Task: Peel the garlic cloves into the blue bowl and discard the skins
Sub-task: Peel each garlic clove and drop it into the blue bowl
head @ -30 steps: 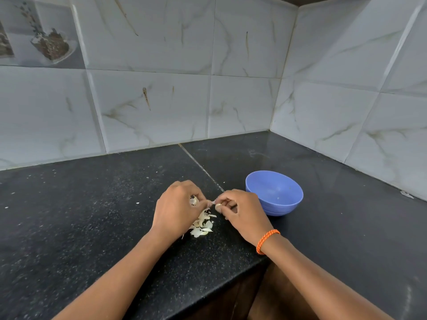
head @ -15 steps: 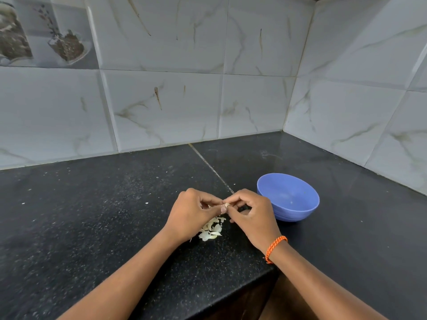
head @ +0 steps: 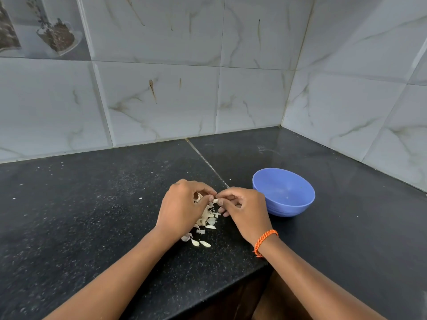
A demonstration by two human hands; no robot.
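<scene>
Black speckled stone forms the worktop (head: 92,215) where a person's two hands meet over a small heap of garlic skins (head: 205,218). The left hand (head: 182,207) is curled nearly closed, fingertips pinched on a garlic clove (head: 215,200), with more pale garlic cupped in its palm. The right hand (head: 245,210) is likewise curled, its thumb and forefinger pinching the same clove from the other side; an orange braided band (head: 264,241) circles that wrist. Loose skins and a few pale slivers trail from the heap toward the worktop's near edge. A blue bowl (head: 298,205) stands upright on the worktop just beside the right hand, on its far right side; its inside shows only a tiny speck or two and no cloves. Grey-veined marble-look tiles (head: 161,100) line the two walls that meet in the corner behind.
</scene>
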